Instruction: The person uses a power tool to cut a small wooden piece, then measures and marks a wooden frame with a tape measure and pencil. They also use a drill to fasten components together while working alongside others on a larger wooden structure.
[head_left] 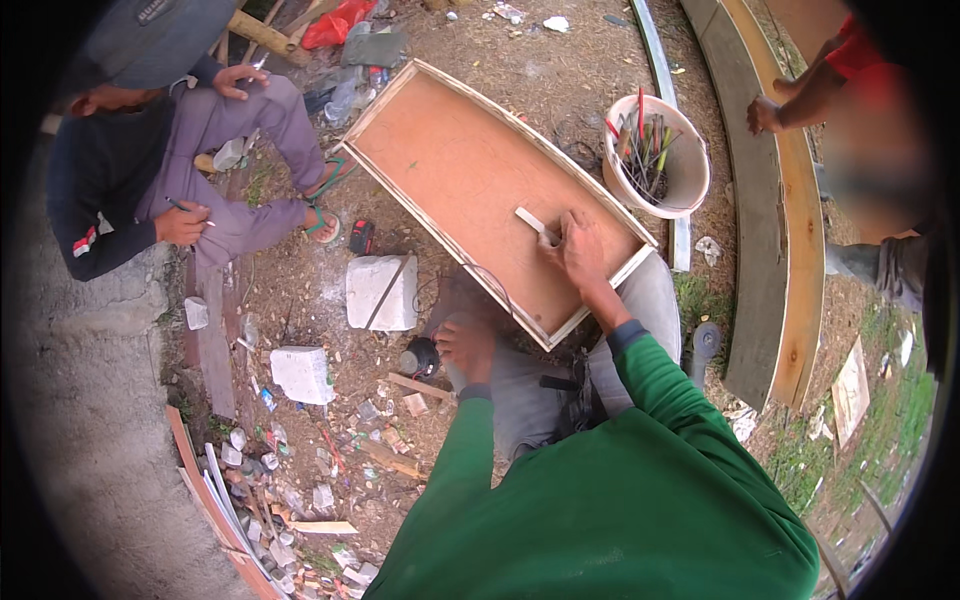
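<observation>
Pale strip (528, 218) in right fingers (574, 228), over shallow wooden tray (450, 165)

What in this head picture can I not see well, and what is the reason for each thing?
All in the head view:
Strip: its near end is hidden by the right hand.
Left hand: its palm is turned away from the camera, so any grip is unclear.
Tools: their lower ends are hidden by the bucket and each other.
Person on the right: partly blurred, and cut off by the dark rim.
</observation>
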